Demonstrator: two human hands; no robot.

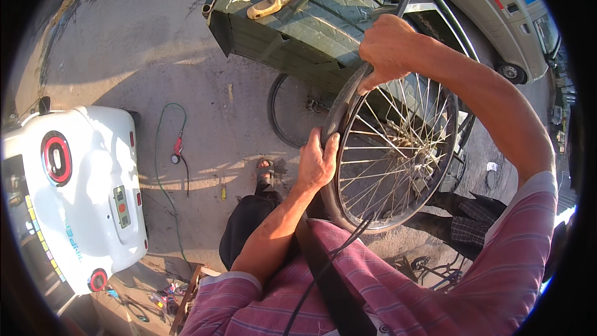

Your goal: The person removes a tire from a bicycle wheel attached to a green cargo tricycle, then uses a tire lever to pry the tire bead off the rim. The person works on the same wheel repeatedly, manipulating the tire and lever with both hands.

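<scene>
A spoked bicycle-type wheel (423, 157) stands upright before me, its black tire (339, 115) facing my body and left side. My right hand (388, 46) is closed over the upper part of the tire, thumb against its inner edge by the rim. Lower down on the near side, my left hand (318, 160) grips the same tire, with its thumb along the sidewall and its fingers partly hidden behind it. Just beyond the wheel is a green metal cart bed (264, 46), on which lies a tool with a rounded, tan handle (266, 7).
On the ground at left lie a green air hose (159, 168) and a red inflator with a gauge (178, 149). A white car (99, 211) stands at far left, a van (516, 31) at upper right. Another wheel (273, 109) shows under the cart. A small yellow object (224, 193) lies near my sandalled foot (265, 171).
</scene>
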